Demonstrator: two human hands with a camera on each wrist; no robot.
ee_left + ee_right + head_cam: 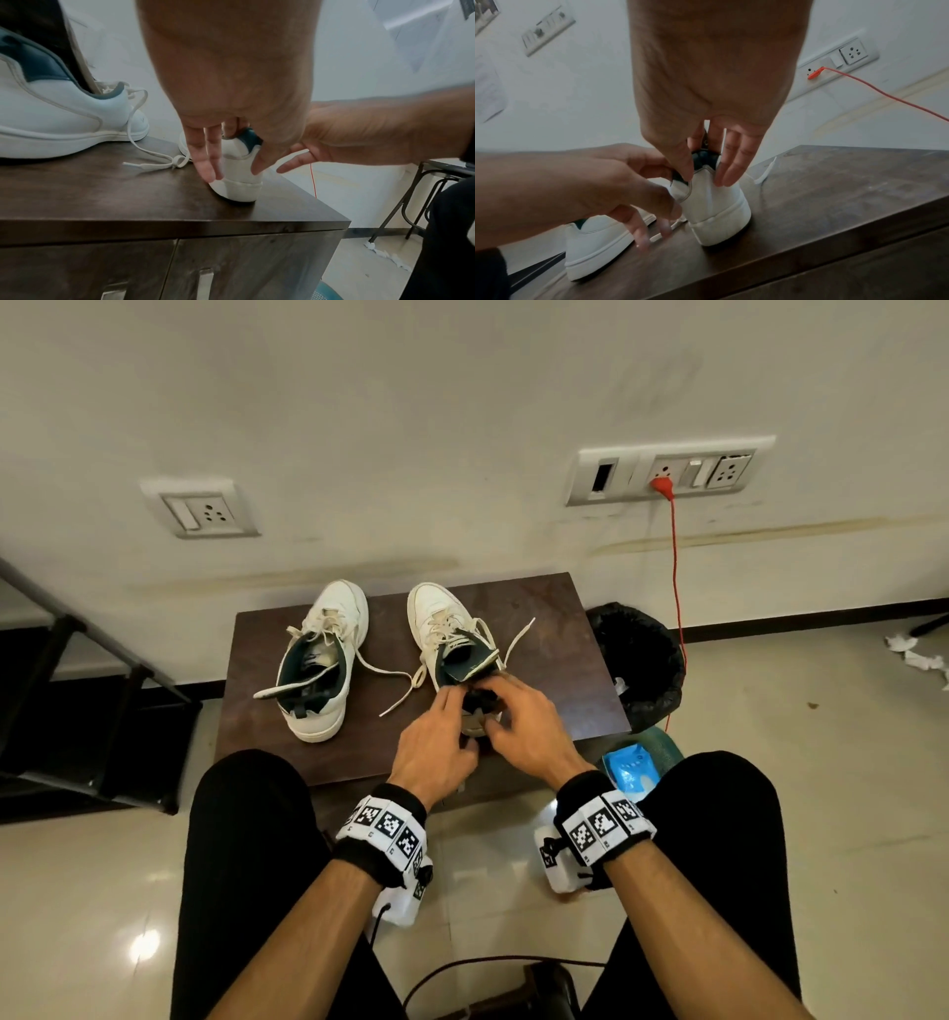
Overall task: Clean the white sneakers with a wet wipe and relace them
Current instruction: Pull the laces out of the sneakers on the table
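Two white sneakers with dark green lining stand on a small dark wooden table (554,670), toes toward the wall. The left sneaker (318,660) stands alone, its tongue pulled out and its laces (395,680) trailing loose. Both hands are at the heel of the right sneaker (447,629). My left hand (452,706) grips the heel (239,182) between thumb and straight fingers, one finger hooked over the collar. My right hand (500,698) pinches the heel collar (706,160), thumb outside, other fingers extended. The hands hide the heel in the head view.
A blue wet-wipe pack (630,770) lies on a teal stool by my right knee. A black-lined bin (642,665) stands right of the table, a red cable (677,588) hanging above it. Crumpled wipes (919,657) lie on the floor; a dark rack (77,670) stands left.
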